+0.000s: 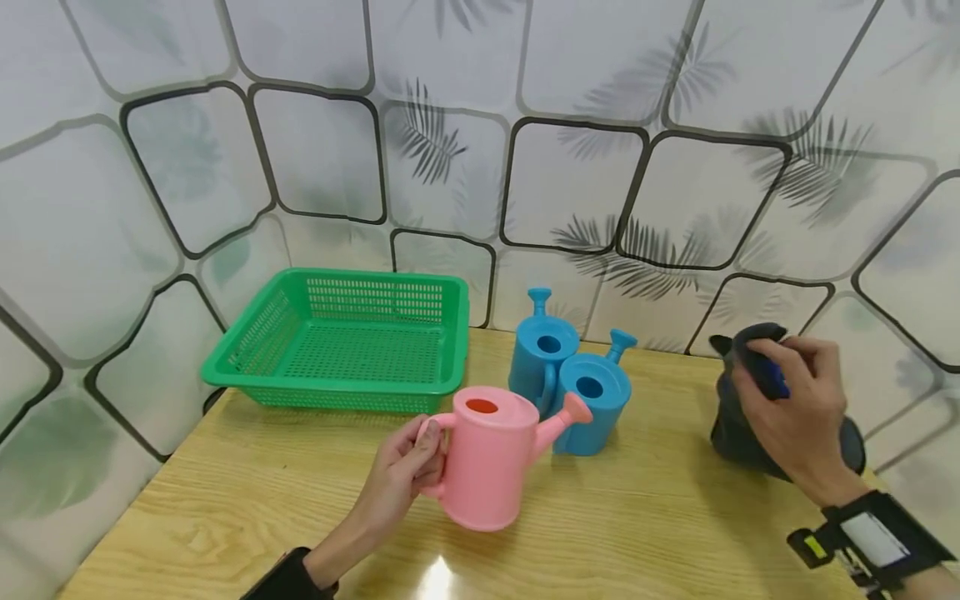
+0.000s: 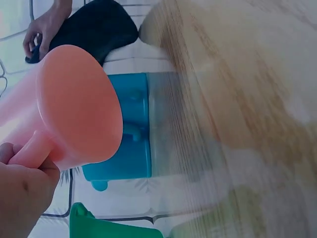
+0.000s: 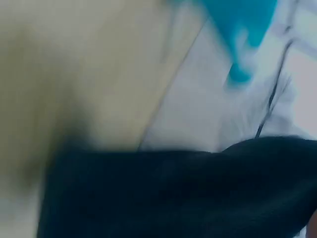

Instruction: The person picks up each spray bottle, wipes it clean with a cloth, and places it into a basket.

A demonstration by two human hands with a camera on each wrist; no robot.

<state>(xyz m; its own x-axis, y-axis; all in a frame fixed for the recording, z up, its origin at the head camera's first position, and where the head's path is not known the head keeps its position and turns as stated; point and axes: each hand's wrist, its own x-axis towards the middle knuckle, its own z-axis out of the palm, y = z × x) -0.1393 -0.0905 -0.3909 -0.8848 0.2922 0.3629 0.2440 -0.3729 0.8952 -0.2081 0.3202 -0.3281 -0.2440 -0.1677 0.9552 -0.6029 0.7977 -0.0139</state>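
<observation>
My left hand (image 1: 397, 468) grips the handle of a pink watering can (image 1: 486, 479), its spout toward the right. In the left wrist view the can's round base (image 2: 81, 104) shows, lifted off the table. Two blue watering cans (image 1: 542, 367) (image 1: 606, 425) stand side by side just behind it, spouts toward the wall. At the far right, my right hand (image 1: 806, 408) pinches the top of a dark cloth bag (image 1: 738, 433), where a bit of dark blue shows near the fingers. The bag's contents are hidden. In the right wrist view the dark cloth (image 3: 173, 193) fills the lower part.
A green plastic basket (image 1: 341, 398) with lattice sides stands at the back left of the wooden table (image 1: 600, 533). A patterned curtain-like wall (image 1: 450, 183) rises right behind the table and round both sides.
</observation>
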